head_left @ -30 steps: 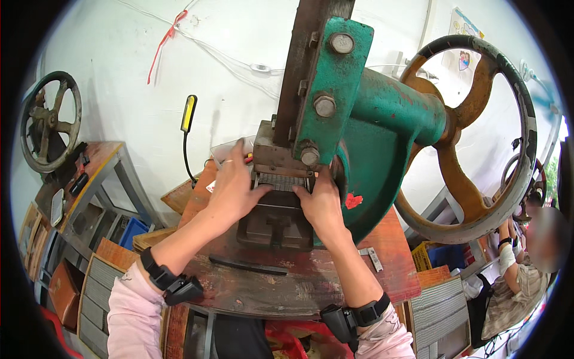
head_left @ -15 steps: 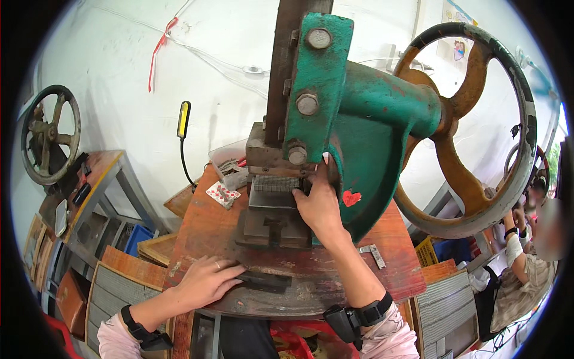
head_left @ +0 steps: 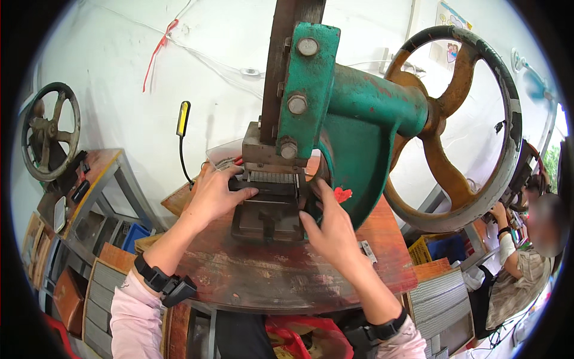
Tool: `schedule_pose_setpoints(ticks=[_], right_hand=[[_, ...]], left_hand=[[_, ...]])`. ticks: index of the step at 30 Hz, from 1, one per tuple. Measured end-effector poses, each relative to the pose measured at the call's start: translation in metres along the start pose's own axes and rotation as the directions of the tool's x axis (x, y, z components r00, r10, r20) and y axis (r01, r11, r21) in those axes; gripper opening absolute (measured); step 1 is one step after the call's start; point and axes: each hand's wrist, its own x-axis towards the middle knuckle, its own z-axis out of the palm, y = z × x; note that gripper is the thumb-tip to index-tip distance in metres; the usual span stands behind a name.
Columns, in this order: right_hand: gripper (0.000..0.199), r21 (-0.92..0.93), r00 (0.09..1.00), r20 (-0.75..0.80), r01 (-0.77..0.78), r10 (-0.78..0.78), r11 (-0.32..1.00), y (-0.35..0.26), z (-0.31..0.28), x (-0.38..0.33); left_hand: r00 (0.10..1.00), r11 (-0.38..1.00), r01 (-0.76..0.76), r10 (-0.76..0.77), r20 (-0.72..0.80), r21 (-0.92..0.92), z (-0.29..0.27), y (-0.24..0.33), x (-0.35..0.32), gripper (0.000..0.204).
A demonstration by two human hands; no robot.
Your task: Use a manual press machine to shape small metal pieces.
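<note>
A green hand press [head_left: 359,155] stands on the wooden table, its dark steel ram block [head_left: 270,151] above a stepped steel base [head_left: 268,222]. Between them sits a row of silvery ridged metal [head_left: 272,178]. My left hand [head_left: 212,194] pinches the left end of a dark flat bar [head_left: 276,191], thumb in front, along the front of that ridged row. At the right side of the base is my right hand [head_left: 336,230], thumb and forefinger apart. Its fingertips reach beside the bar's right end, and its other fingers are partly hidden.
A large handwheel [head_left: 449,170] rises at the right of the press. Behind the press are a lamp [head_left: 183,119] and a clear plastic box [head_left: 222,154]. Trays of grey strips [head_left: 442,305] flank the table. A small metal piece [head_left: 368,251] lies right. A person [head_left: 520,269] sits far right.
My left hand has lifted the dark bar from the table's front and brought it up to the press. My right hand has drawn back and down from beside the ram.
</note>
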Motion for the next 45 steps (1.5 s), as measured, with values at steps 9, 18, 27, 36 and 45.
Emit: schedule_pose_setpoints(ticks=[9,18,27,36,45], right_hand=[[0.062,-0.239,0.984,0.172,-0.010,0.053,0.971,-0.023,-0.093,-0.052],[0.058,-0.406,0.992,0.053,0.126,-0.114,0.905,-0.052,-0.157,-0.056],[0.036,-0.872,0.765,-0.238,0.103,-0.598,0.479,-0.077,-0.252,-0.003],[0.047,-0.691,0.896,-0.444,-0.332,-0.013,0.642,-0.100,-0.319,0.131],[0.032,-0.332,0.919,-0.389,-0.205,0.065,0.921,-0.078,-0.348,0.172]], left_hand=[[0.986,0.981,0.055,-0.082,0.145,0.185,0.002,0.016,-0.002,0.050],[0.968,0.970,0.111,-0.155,0.196,0.218,0.007,0.018,0.000,0.058],[0.965,0.974,0.163,-0.191,0.182,0.158,0.006,0.016,0.000,0.064],[0.962,0.965,0.262,-0.261,-0.082,0.005,0.026,0.009,-0.008,0.087],[0.923,0.338,0.288,-0.347,0.166,-0.896,0.051,0.003,-0.015,0.067]])
